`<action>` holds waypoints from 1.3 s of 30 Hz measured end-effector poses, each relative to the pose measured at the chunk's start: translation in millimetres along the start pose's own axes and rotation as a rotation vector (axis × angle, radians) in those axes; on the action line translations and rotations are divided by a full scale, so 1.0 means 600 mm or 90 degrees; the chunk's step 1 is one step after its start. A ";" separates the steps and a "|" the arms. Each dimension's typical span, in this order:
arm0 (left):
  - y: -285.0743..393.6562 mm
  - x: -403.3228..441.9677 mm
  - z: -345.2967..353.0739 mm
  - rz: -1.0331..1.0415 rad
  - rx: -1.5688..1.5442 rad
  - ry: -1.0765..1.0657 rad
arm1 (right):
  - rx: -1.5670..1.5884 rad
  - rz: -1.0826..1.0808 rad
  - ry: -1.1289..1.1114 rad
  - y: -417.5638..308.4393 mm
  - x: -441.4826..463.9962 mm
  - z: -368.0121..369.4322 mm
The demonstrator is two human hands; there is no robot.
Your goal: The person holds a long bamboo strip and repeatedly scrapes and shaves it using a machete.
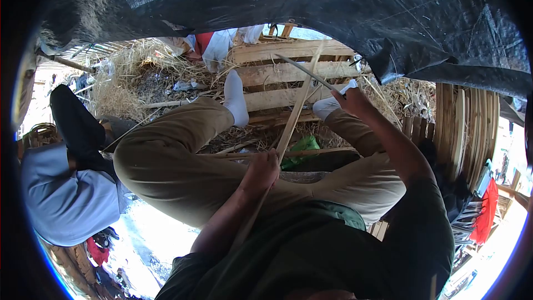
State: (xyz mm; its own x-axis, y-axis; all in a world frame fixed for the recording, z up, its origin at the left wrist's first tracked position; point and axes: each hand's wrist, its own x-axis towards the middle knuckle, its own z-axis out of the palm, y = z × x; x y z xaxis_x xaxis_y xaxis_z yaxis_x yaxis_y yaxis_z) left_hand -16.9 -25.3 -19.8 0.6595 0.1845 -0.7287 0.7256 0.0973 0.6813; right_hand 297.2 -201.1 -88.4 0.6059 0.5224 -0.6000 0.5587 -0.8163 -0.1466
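Observation:
My left hand (pixel 260 173) is closed around a long, pale bamboo strip (pixel 297 108). The strip slants from beside my torso, over my lap, up toward the timber slats. My right hand (pixel 353 103) grips the handle of a long, thin-bladed knife (pixel 304 69). The blade points up and to the left and crosses the upper part of the strip; I cannot tell whether its edge is cutting into it. My legs (pixel 177 147) are spread in tan trousers, with a white sock (pixel 236 97) showing on one foot.
Wooden slats (pixel 294 73) lie ahead among straw and shavings (pixel 139 69). A black tarpaulin (pixel 311 0) hangs overhead. Stacked strips (pixel 463 128) stand at the right, near a red cloth (pixel 486 211). Another person's grey-clad leg (pixel 69 200) is close on the left. Green plastic (pixel 301 151) lies between my legs.

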 end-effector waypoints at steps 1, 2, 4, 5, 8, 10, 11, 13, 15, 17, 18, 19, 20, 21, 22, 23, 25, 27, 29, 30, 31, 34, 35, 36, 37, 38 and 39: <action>0.000 0.004 -0.001 0.006 0.005 -0.002 | -0.006 0.003 -0.011 -0.022 -0.010 -0.024; 0.000 0.007 0.001 0.009 0.009 -0.006 | 0.021 -0.074 -0.040 -0.047 -0.047 -0.025; 0.002 0.000 0.006 0.003 0.016 -0.017 | -0.059 -0.246 -0.076 -0.111 -0.114 -0.024; 0.012 -0.005 0.004 0.000 0.020 -0.018 | -0.100 -0.332 -0.086 -0.122 -0.126 -0.026; -0.092 0.043 0.025 0.264 0.295 0.071 | 0.038 -0.231 -0.048 -0.057 -0.056 0.016; -0.108 0.051 0.020 0.388 0.429 0.123 | 0.086 -0.168 -0.046 -0.074 -0.046 -0.003; -0.116 0.054 0.017 0.379 0.428 0.125 | 0.044 -0.160 -0.064 -0.085 -0.051 -0.003; -0.115 0.054 0.008 0.400 0.515 0.110 | -0.033 -0.138 -0.098 -0.156 -0.112 -0.034; -0.131 0.053 0.011 0.447 0.632 0.093 | -0.064 -0.268 -0.023 -0.135 -0.121 0.006; -0.134 0.048 0.016 0.489 0.641 0.106 | -0.059 -0.274 -0.066 -0.132 -0.123 -0.013; -0.128 0.048 0.017 0.485 0.628 0.115 | -0.015 -0.231 0.002 -0.095 -0.083 0.017; -0.122 0.049 0.019 0.482 0.614 0.123 | -0.021 -0.182 -0.001 -0.086 -0.065 0.013; -0.112 0.055 0.020 0.453 0.609 0.124 | -0.026 -0.134 -0.006 -0.083 -0.051 0.009; -0.106 0.055 0.018 0.445 0.596 0.138 | -0.031 -0.087 -0.011 -0.083 -0.044 0.005; -0.098 0.055 0.016 0.437 0.583 0.152 | -0.033 -0.084 -0.028 -0.114 -0.068 -0.011; -0.094 0.047 0.013 0.448 0.564 0.170 | -0.058 -0.132 -0.036 -0.131 -0.088 -0.011; -0.102 0.042 0.014 0.479 0.594 0.176 | -0.108 -0.227 -0.051 -0.149 -0.118 -0.005; -0.126 0.051 0.020 0.518 0.694 0.154 | -0.114 -0.275 0.053 -0.111 -0.098 0.029; -0.105 0.036 0.015 0.462 0.619 0.112 | -0.056 -0.144 0.001 -0.095 -0.053 0.008; -0.095 0.033 0.011 0.436 0.581 0.093 | -0.049 -0.016 -0.011 -0.099 -0.033 -0.014; -0.091 0.035 0.011 0.378 0.501 0.060 | -0.051 -0.026 -0.015 -0.105 -0.038 -0.016; -0.087 0.048 0.009 0.270 0.332 0.006 | -0.067 -0.143 -0.005 -0.122 -0.047 -0.008; -0.104 0.048 0.015 0.268 0.321 0.015 | -0.090 -0.235 0.021 -0.114 -0.055 0.006; -0.109 0.050 0.013 0.294 0.344 0.015 | -0.113 -0.329 0.052 -0.103 -0.059 0.017; -0.113 0.050 0.011 0.320 0.367 0.015 | -0.133 -0.424 0.083 -0.090 -0.057 0.030; -0.119 0.047 0.010 0.369 0.419 0.000 | -0.049 -0.421 0.070 -0.065 -0.035 0.037; -0.111 0.047 0.007 0.368 0.436 -0.009 | -0.032 -0.289 0.080 -0.043 0.000 0.041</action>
State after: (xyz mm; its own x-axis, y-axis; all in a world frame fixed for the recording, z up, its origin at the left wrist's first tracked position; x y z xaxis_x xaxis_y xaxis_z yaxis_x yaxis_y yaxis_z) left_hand -45.9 -30.9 -86.0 0.9574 0.0110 -0.2885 0.2344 -0.6129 0.7546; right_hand 268.7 -186.2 -104.0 0.3566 0.8518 -0.3837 0.8078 -0.4875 -0.3314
